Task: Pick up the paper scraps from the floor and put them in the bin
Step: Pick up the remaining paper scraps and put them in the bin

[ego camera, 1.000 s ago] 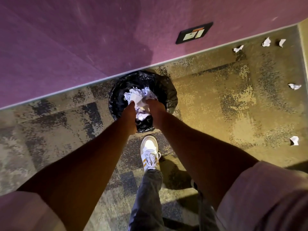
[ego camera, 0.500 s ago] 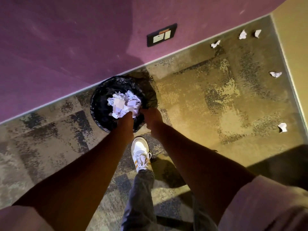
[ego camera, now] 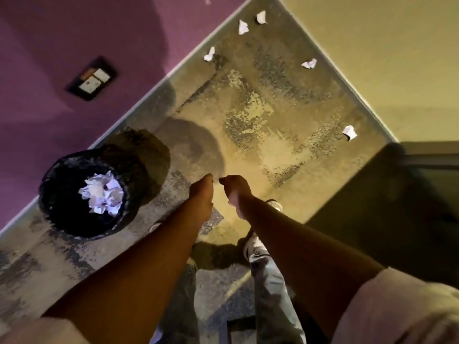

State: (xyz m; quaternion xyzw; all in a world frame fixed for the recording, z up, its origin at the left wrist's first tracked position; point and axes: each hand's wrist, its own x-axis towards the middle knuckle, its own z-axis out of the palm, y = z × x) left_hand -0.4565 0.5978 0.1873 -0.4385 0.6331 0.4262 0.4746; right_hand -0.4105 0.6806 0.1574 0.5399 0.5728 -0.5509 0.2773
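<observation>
The round bin (ego camera: 53,194) with a black liner stands on the carpet at the left, by the purple wall. A heap of crumpled white paper (ego camera: 102,193) lies inside it. Several white paper scraps lie on the floor farther off: one by the purple wall (ego camera: 209,55), two near the corner (ego camera: 243,27) (ego camera: 261,17), one by the yellow wall (ego camera: 309,63) and one at the right (ego camera: 349,132). My left hand (ego camera: 202,194) is right of the bin, fingers straight, holding nothing. My right hand (ego camera: 234,189) is beside it, loosely curled and empty.
A dark wall socket plate (ego camera: 92,78) sits on the purple wall (ego camera: 49,58). A yellow wall (ego camera: 385,58) closes the corner at the right. A dark shadowed block (ego camera: 397,207) fills the right side. My white shoe (ego camera: 253,244) and grey trouser legs are below my hands.
Both hands have come out of the bin and moved right, away from it. The paper they pressed stays in the bin. My view has swung right toward the scraps in the corner.
</observation>
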